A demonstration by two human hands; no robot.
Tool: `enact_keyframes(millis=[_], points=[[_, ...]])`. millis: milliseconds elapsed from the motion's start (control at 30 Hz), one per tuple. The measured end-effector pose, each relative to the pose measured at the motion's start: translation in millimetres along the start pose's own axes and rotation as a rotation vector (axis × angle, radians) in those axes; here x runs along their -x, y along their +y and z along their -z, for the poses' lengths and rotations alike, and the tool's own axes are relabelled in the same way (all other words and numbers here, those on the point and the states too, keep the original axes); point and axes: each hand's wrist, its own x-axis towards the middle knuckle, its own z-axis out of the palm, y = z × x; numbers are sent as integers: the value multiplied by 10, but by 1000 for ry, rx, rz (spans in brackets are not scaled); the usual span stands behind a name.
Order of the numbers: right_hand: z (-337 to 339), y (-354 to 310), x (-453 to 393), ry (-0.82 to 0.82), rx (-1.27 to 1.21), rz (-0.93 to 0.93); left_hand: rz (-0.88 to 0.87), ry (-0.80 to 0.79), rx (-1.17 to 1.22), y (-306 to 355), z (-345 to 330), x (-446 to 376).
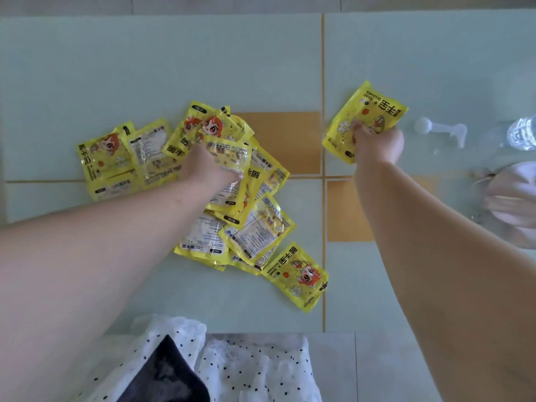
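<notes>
Several yellow hand-warmer packets lie in a loose pile [252,227] on the pale green table [145,68], left of centre. My left hand [207,172] is on top of the pile and grips one packet [229,158] by its lower edge. To the right, my right hand [377,143] pinches a single yellow packet [365,117] held apart from the pile, face up. One more packet [298,277] lies alone at the pile's near right corner.
A white plastic scoop [441,132] lies right of my right hand. A clear plastic bottle [522,134] stands at the right edge, with a pink object [513,198] just below it. Orange patches [278,134] mark the table. Polka-dot fabric [255,369] shows at the near edge.
</notes>
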Motion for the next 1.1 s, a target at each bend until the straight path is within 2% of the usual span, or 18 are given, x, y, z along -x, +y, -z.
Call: enact_keyframes(millis=[133,267,467,567,700,867,1033,1100], points=[[-102,67,-99,-14,81,-75,-40,43,-113,-88,-66,-35],[-195,87,-164,12,136,-43,-49,87,-212,-131,-76,-64],[-225,31,-211,45,447,52,-73,116,-171,-107,-89,-24],[-240,9,-197,21,483,78,-61,116,-151,-103,-72,-19],[-313,15,-157,-65,426,49,-97,72,-100,-162,-5,-48],[-367,76,133,-169,338,98,-132,27,-29,-195,261,-98],[-344,262,743,-274,-63,-134,-192,-75,-54,-101,620,-304],[-362,373,1024,-317,-146,-204,-238,-93,-111,-33,713,-387]])
